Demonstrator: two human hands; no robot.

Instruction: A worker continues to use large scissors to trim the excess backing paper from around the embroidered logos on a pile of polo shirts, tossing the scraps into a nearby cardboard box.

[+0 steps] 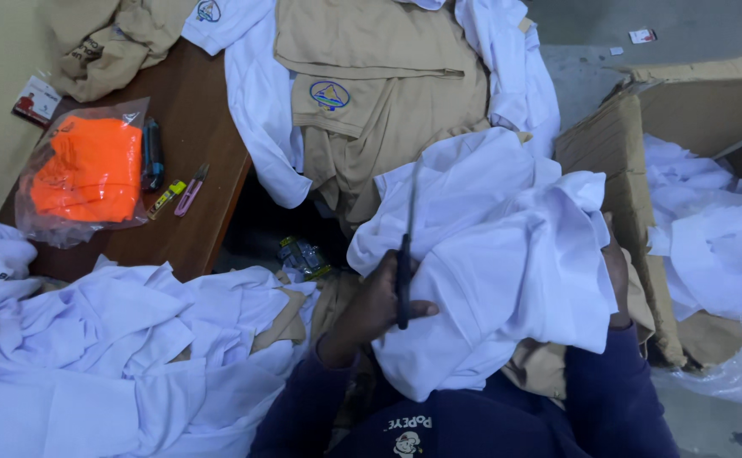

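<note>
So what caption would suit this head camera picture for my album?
Left hand grips dark scissors against a white garment the right hand supports.

Counts – one bag of orange cloth, one brown surface, one cardboard box, one pair of black scissors, two hands – left, right. Two small cutters. White garments: too heaped to count.
</note>
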